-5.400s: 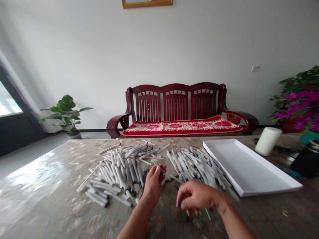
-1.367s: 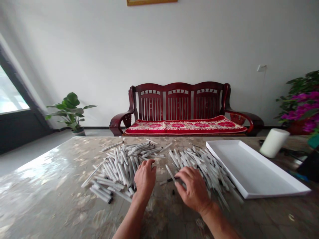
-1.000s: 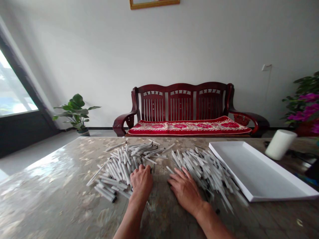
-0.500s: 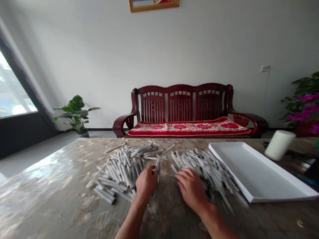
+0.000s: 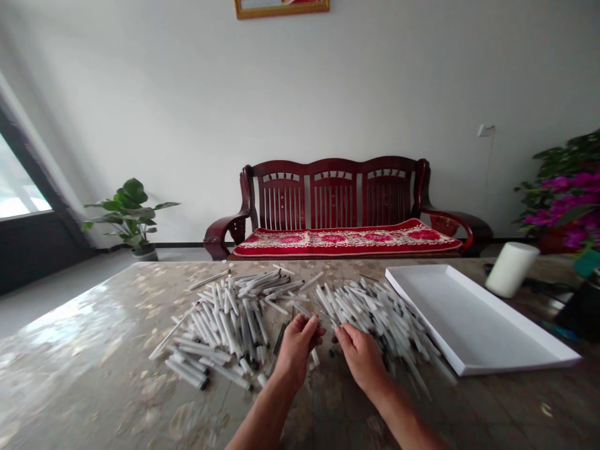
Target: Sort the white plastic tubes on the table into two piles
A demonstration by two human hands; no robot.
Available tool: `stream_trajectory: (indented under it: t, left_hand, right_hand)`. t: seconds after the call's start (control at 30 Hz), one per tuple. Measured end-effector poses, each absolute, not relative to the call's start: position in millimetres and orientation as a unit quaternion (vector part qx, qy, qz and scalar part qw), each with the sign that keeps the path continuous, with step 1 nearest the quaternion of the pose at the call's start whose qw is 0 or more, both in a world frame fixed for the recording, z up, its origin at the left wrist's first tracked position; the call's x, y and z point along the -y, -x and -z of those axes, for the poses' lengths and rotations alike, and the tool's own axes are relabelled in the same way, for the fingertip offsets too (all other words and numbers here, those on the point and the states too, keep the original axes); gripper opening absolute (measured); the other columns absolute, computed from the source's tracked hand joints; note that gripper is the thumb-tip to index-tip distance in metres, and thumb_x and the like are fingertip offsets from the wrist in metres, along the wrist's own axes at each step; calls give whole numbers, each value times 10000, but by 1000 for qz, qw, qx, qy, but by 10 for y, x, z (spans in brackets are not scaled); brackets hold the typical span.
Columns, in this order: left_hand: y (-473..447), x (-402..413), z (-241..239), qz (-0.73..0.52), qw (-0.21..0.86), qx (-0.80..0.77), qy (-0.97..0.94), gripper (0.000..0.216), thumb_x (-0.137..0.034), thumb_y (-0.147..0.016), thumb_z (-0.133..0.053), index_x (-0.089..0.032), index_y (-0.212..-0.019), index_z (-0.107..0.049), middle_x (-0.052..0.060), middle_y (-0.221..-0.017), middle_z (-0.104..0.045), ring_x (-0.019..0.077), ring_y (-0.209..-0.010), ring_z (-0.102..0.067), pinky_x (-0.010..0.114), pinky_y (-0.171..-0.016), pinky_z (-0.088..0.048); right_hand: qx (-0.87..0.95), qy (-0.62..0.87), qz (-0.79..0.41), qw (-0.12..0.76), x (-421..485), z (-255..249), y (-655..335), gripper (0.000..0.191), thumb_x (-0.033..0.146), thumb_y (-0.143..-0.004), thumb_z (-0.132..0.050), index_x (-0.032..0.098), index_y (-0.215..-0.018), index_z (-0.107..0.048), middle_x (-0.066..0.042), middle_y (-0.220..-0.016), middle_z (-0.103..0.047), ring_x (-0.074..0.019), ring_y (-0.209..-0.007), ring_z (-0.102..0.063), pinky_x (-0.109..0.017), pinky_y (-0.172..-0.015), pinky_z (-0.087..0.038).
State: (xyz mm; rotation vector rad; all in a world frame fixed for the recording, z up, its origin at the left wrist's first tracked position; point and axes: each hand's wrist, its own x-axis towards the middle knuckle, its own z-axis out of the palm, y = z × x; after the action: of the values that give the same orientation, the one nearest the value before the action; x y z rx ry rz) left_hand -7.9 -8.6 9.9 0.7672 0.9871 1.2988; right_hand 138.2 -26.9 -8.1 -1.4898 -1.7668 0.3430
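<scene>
A person's left hand pinched a slim, pale pen between thumb and fingers above a patterned table. Just beside it, the right hand had thumb and fingertips drawn together; whether they gripped a thin piece at their tips could not be told. One pile of pens, many dark-tipped, lay between the hands and the table's left edge; a second pile lay to their right, beside a shallow white tray. A white cylinder stood near the table's far edge, beyond which sat a wooden settee.
</scene>
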Motion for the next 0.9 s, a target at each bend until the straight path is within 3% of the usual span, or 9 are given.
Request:
stream_trajectory:
  t: [0.2,0.3,0.53,0.7,0.77,0.9]
  left_hand:
    - [15,100,-25,-582,617,-438,-297,504,-520,-492,-883,-157,-675,-584,3,-603,-654,126,-604,-643,212,-572,-508]
    - [-4,111,-19,-586,631,-426,-277,503,-497,-479,-900,-155,-681,-593,6,-616,-668,133,-620,-666,218,-584,-530]
    - [-36,130,-14,-591,635,-415,-273,521,-486,-458,-916,-142,-699,-608,27,-616,-688,132,-587,-668,219,-571,-546]
    - [-40,135,-13,-599,638,-410,-259,494,-466,-486,-916,-144,-703,-610,24,-628,-697,131,-606,-680,211,-578,-554]
    - [-37,132,-13,-603,640,-401,-257,494,-457,-475,-922,-144,-707,-618,15,-631,-695,131,-611,-683,209,-577,-556]
    - [-35,120,-9,-604,640,-399,-258,481,-443,-479,-923,-147,-710,-622,2,-624,-688,130,-604,-683,214,-575,-562]
  right_hand:
    - [725,559,-41,400,245,51,-1488,325,344,-983,-404,229,-785,-635,-43,-766,-701,-188,-730,-667,-260,-651,-419]
    - [724,544,-53,420,254,-5,-1522,304,346,-989,-403,225,-833,-634,-46,-820,-704,-190,-796,-670,-261,-708,-439]
    - [695,579,-126,408,236,11,-1519,393,407,-988,-387,229,-699,-585,-16,-611,-641,-168,-566,-605,-258,-541,-380]
    - [696,521,-113,481,233,-3,-1522,187,337,-917,-507,220,-895,-652,-49,-865,-720,-191,-815,-673,-262,-730,-479]
    - [686,523,-125,490,239,-13,-1523,207,339,-927,-493,216,-975,-653,-58,-914,-727,-188,-833,-681,-260,-737,-490]
    - [690,561,-139,436,241,-13,-1526,380,391,-981,-390,224,-738,-629,-24,-631,-662,-175,-587,-629,-251,-556,-435]
